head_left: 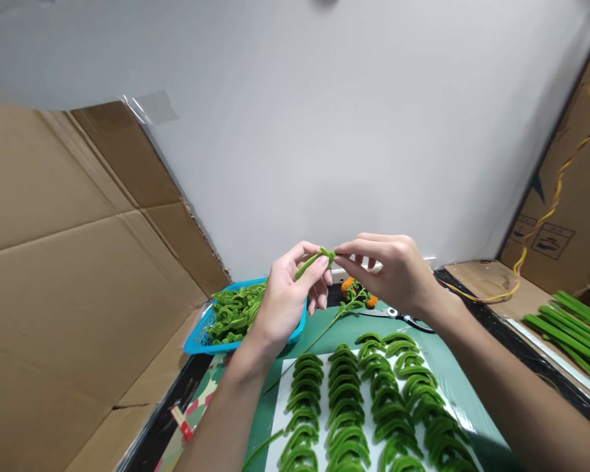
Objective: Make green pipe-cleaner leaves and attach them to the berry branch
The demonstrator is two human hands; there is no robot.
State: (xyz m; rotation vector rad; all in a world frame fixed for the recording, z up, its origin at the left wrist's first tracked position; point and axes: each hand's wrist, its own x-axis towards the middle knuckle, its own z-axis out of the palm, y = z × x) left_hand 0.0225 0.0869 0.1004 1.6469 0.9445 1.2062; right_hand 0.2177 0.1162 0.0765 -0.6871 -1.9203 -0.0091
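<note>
My left hand is closed on a fuzzy green pipe cleaner, pinched between thumb and fingers above the work surface. Its free part runs back across the left fingers. At the same spot the fingertips of my right hand pinch the tip of this piece, so the two hands nearly meet. Below them, a white sheet bears rows of bent green pipe-cleaner pieces. Just behind the sheet lies a finished-looking green stem with orange flower heads.
A blue basket of green pipe-cleaner pieces stands at the left. Scissors lie behind the sheet on the green mat. Straight green pipe cleaners are bundled at right. Cardboard and a pale wall enclose the table; a yellow-red wire hangs right.
</note>
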